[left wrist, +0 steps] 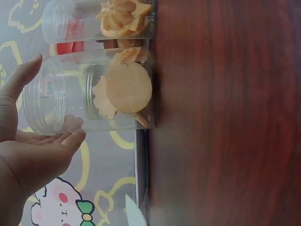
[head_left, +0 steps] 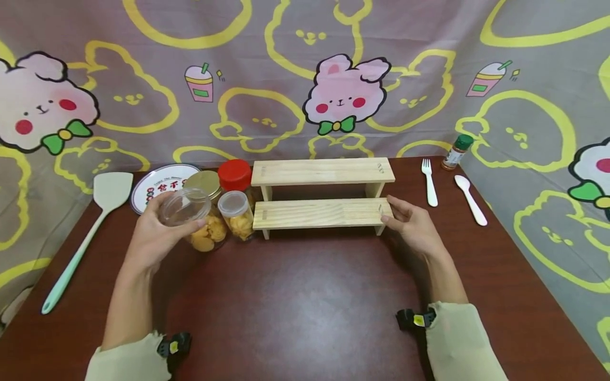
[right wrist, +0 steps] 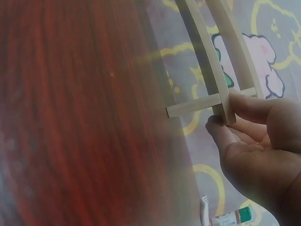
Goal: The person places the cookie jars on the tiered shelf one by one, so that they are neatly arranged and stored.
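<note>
Seemingly positioning: left grip (head_left: 159,230) holds cookie jar (left wrist: 89,94), right grip (head_left: 413,225) pinches wooden rack (head_left: 321,213) near worktop's (head_left: 305,296) back edge; moving needs steadiness.

The shelf (head_left: 321,213) is pale yellow, the jar (left wrist: 89,89) clear, the cloth (head_left: 267,69) yellow-patterned grey.

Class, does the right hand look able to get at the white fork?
Probably yes: nothing stands between the right hand and the fork, though that hand must first release the wooden shelf it grips.
</note>
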The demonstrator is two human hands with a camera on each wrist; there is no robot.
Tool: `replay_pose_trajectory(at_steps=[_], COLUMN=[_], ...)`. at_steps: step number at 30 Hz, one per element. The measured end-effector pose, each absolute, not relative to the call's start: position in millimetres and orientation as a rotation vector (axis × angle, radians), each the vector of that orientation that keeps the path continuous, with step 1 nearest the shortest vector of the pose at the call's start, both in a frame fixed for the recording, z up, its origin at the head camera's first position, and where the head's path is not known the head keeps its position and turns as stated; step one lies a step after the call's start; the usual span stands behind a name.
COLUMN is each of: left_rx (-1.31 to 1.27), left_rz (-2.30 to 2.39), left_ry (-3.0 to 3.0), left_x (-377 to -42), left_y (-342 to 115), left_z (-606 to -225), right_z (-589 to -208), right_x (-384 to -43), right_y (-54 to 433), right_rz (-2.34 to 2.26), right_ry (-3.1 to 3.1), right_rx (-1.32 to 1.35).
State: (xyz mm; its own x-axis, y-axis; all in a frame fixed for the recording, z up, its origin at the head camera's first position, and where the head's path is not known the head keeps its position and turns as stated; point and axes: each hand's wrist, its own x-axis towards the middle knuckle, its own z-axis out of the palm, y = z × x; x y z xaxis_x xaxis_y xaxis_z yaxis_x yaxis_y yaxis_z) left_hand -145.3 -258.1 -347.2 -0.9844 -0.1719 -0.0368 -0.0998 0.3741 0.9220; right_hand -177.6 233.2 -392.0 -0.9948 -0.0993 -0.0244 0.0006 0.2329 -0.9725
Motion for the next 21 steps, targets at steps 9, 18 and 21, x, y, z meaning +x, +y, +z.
replay_pose_trajectory(at_steps=[9, 18, 21], left_rx=[0.209, 0.209, 0.232], left_rz=[-1.768, -1.608, -1.546], left_ry=[-2.453, -2.509, -2.509], left_x=[-141.3, -138.2, -137.3], left_y=[-256.4, -245.8, -242.9], left_z=[-332.5, -313.4, -307.3], right_z=[-392.6, -394.6, -394.1], right_x=[-177.2, -178.0, -178.3], right_y=[233.8, 233.8, 233.8], right_rz=[-1.88, -1.892, -1.899], right_ry=[2.394, 2.384, 2.378], right_rx=[-0.08, -0.083, -0.085])
